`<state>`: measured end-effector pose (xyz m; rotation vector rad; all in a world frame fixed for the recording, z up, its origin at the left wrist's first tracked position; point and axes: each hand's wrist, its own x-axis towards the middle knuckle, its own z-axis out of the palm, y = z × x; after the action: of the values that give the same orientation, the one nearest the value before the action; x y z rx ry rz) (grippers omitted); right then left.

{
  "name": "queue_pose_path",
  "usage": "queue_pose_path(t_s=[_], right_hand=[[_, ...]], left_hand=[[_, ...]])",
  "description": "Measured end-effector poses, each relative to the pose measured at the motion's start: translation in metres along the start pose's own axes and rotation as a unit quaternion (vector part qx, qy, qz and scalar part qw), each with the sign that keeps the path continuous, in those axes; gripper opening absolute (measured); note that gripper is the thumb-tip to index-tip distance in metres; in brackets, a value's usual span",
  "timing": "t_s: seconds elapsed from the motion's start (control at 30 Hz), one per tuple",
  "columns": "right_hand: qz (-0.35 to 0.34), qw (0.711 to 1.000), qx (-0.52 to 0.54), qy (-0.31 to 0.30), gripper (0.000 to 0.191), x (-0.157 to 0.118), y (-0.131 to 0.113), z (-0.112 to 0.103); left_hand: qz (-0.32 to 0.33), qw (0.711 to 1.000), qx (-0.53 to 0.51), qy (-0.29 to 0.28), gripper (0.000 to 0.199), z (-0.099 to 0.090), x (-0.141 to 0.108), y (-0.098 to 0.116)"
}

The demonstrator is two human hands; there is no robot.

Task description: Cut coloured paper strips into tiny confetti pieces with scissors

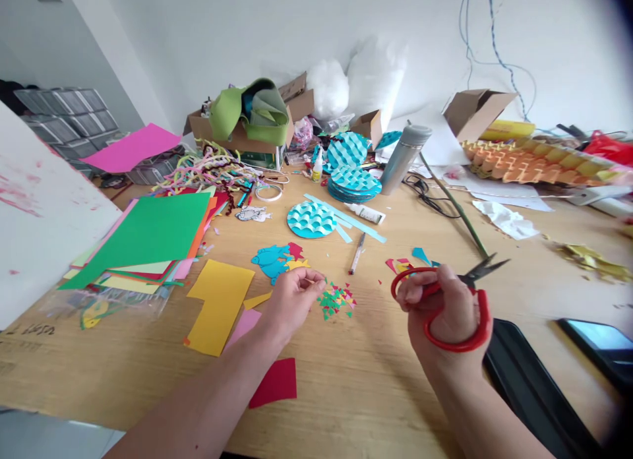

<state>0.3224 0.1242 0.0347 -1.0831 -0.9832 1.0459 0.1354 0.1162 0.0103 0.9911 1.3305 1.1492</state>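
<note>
My left hand (297, 297) is pinched closed just above the left edge of a pile of small green, red and yellow paper bits (336, 301); whatever is between the fingertips is too small to make out. My right hand (445, 307) is wrapped in the handles of red scissors (457, 343), whose blades are parted and point to the right. Blue paper fish shapes (271, 262) lie beyond my left hand. A yellow sheet (222, 307) and a red piece of paper (277, 382) are near my left forearm. Coloured scraps (398, 266) lie beside the scissors.
Stacked coloured sheets (148, 228) lie at the left. Farther back are a blue wavy disc (311, 219), a pen (357, 253), a glue bottle (366, 213) and a grey flask (405, 157). A black case (534, 393) and a phone (598, 347) are at the right.
</note>
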Motion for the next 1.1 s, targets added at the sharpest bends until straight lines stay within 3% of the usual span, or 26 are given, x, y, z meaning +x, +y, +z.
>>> queue_pose_path(t_s=[0.07,0.13,0.2,0.37,0.5,0.77,0.9,1.0,1.1], right_hand=[[-0.078,0.995,-0.022,0.059,0.038,0.004,-0.003,-0.003],[-0.104,0.989,-0.086,0.060,0.029,0.004,-0.004,-0.003],[-0.080,0.985,-0.151,-0.003,0.017,0.002,-0.004,0.001],[-0.055,0.956,-0.220,-0.187,0.030,-0.008,0.003,0.016],[-0.046,0.941,-0.244,-0.231,0.029,-0.014,0.007,0.021],[-0.092,0.928,-0.298,-0.205,0.015,-0.017,0.010,0.022],[-0.093,0.922,-0.339,-0.165,0.015,-0.002,0.004,0.013],[-0.063,0.881,-0.462,-0.085,0.019,0.023,0.003,-0.008],[-0.034,0.851,-0.523,-0.022,0.019,0.045,0.007,-0.031]], left_hand=[[0.044,0.999,0.030,-0.004,0.013,0.001,-0.002,0.002],[0.081,0.995,0.044,-0.024,0.011,0.002,-0.006,0.005],[0.106,0.992,0.051,-0.046,0.010,0.004,-0.009,0.006],[0.141,0.984,0.079,-0.076,0.008,0.006,-0.012,0.003],[0.160,0.980,0.088,-0.085,0.007,0.005,-0.011,0.000],[0.147,0.979,0.116,-0.082,0.010,0.007,-0.012,0.006],[0.133,0.982,0.102,-0.088,0.012,0.004,-0.004,0.002],[0.159,0.975,0.133,-0.081,0.021,-0.003,0.003,-0.005],[0.232,0.937,0.253,-0.065,0.035,-0.008,0.007,-0.012]])
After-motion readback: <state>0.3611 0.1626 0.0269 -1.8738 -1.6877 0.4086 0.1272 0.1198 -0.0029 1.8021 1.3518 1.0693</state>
